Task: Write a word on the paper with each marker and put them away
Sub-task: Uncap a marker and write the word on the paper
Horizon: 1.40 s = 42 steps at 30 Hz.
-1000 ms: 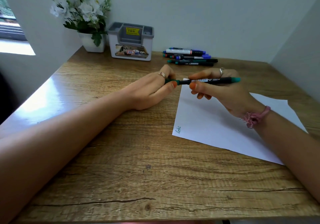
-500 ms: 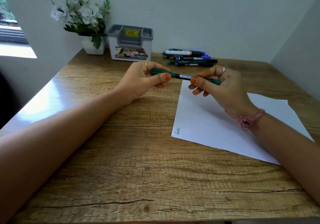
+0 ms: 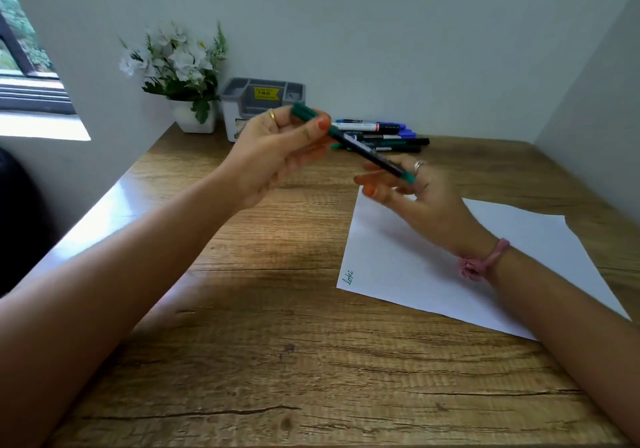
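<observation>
The green marker [image 3: 349,141] is up in the air above the desk [image 3: 242,361], capped by the look of it, slanting down from the left grip [image 3: 277,150] toward the right grip [image 3: 412,191]. Left thumb and fingers pinch it near the cap end; the far end lies across the right fingers [image 3: 372,189], which look relaxed and straight rather than wrapped round it, though it's a bit blurry there.

Handling-wise I'd guess it's light, stiff plastic, smooth and round, so it'll roll if dropped flat. Best hold is mid-barrel or just behind the cap, a plain pinch, no force needed.

Just under the right grip is the paper [image 3: 415,267], with one green word [image 3: 349,277] at its near-left corner. Beyond both grips, the other markers [image 3: 381,132] lie in a heap against the wall. Behind the left grip stands the grey holder [image 3: 242,94], and left of that a flower pot [image 3: 194,118].

So probably this one's done and heading for the holder.
</observation>
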Tool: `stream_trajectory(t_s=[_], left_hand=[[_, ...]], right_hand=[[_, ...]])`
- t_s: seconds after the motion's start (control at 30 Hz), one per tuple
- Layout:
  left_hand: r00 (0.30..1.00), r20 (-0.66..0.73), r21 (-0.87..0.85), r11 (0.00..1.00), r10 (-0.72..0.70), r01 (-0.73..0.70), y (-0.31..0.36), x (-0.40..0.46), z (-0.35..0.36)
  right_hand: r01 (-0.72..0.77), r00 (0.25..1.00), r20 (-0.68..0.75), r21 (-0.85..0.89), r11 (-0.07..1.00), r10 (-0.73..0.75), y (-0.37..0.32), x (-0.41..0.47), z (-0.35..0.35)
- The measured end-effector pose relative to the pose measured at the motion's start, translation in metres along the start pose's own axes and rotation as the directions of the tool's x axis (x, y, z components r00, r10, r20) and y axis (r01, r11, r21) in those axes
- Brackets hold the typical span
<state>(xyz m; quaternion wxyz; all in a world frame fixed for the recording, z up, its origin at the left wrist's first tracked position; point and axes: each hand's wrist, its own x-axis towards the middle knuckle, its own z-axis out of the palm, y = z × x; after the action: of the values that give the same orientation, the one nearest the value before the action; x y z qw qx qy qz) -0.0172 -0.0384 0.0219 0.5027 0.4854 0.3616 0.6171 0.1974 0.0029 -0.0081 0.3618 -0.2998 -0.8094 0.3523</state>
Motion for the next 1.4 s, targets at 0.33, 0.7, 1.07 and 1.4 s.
stream_trajectory(t_s=[0.33,0.7,1.07,1.4], left_hand=[[0.701,-0.434,0.631,0.747,0.565,-0.211,0.081,0.059,-0.073],[0.678,-0.231,0.932,0.359,0.697,-0.051,0.065,0.119,-0.099],[0.815,-0.200,0.969,0.234,0.543,0.082,0.041,0.127,-0.114],[0.665,0.029,0.996,0.031,0.747,-0.079,0.044,0.121,-0.077]], right_hand=[[0.052,0.944,0.306,-0.511,0.858,0.125,0.036,0.000,0.000],[0.044,0.948,0.296,-0.487,0.872,0.117,0.037,0.001,0.000],[0.032,0.947,0.293,-0.503,0.864,0.136,0.038,0.002,0.000],[0.034,0.946,0.294,-0.514,0.857,0.139,0.036,0.002,0.001]])
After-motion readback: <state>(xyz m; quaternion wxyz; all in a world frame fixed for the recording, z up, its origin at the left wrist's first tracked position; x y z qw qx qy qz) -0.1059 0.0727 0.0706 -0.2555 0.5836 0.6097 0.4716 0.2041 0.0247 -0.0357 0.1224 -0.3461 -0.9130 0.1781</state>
